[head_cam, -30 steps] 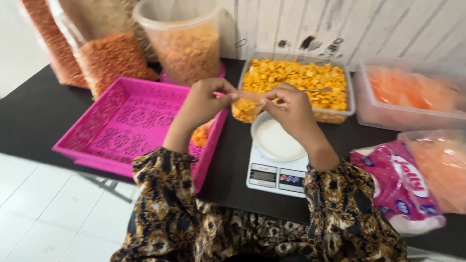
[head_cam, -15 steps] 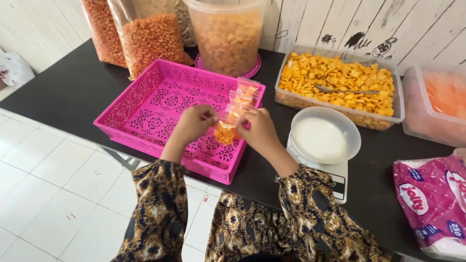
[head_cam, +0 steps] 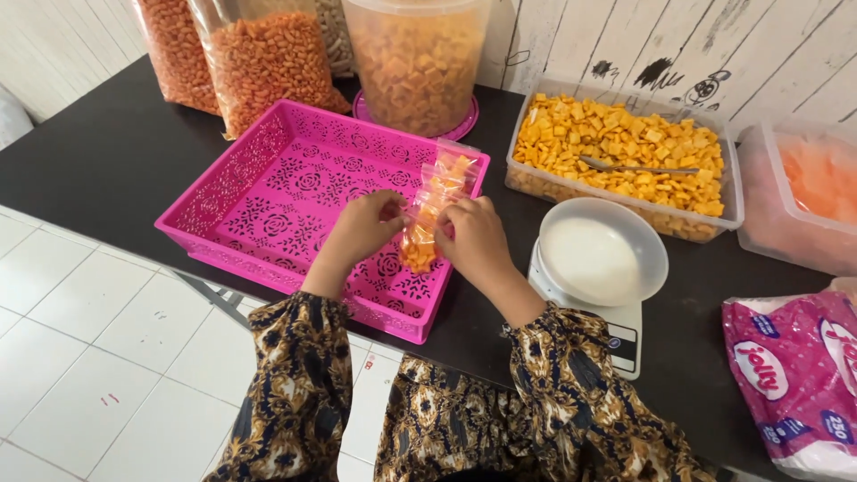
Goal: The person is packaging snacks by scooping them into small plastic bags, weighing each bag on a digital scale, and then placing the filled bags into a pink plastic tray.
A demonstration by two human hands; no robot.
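Left hand (head_cam: 364,228): centre of the frame, over the near right part of the pink tray; fingers pinched on the left edge of a small clear bag.
Right hand (head_cam: 475,239): just right of the left hand; fingers closed on the right edge of the same bag.
Small clear bag (head_cam: 430,214): held between both hands above the tray's right side; upright, slightly tilted; orange snack pieces settled in its lower part, more visible near the top.
Pink tray (head_cam: 268,192): left of centre, on the dark tabletop (head_cam: 107,156); perforated floral pattern; its near edge lies close to the tabletop edge.
Kitchen scale (head_cam: 596,268): right of the hands, white, with a round white bowl on top; display faces the lower edge of the frame.
Clear tub (head_cam: 625,147): upper right, behind the scale; filled with yellow-orange square crackers; a metal spoon (head_cam: 636,166) lies on the crackers.
Round clear bucket (head_cam: 415,62): upper centre, behind the tray; holds orange squares.
Large snack bags (head_cam: 263,58): upper left, standing against the wall; orange-red contents.
Second tub (head_cam: 803,192): far right edge, pale orange contents, blurred.
Pink wrapped pack (head_cam: 790,375): lower right corner, on the tabletop.
Sleeves: dark patterned fabric, bottom centre.
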